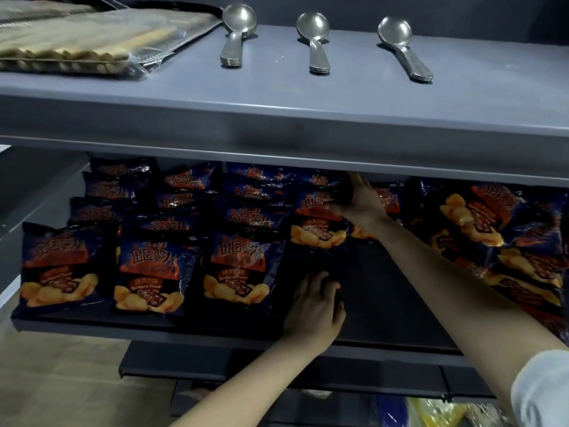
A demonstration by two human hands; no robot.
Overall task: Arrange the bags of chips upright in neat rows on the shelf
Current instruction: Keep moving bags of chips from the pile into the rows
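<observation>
- Done: three rows of chip bags (147, 266) stand upright across the left of the shelf (215, 326).
- In progress: the right hand (360, 201) grips the top of a bag (317, 232) far back, apparently starting a fourth row.
- The left hand (314, 300) rests flat on the shelf floor, fingers relaxed, holding nothing.
- Remaining: a heap of bags (492, 235) lies tumbled at the right.
</observation>
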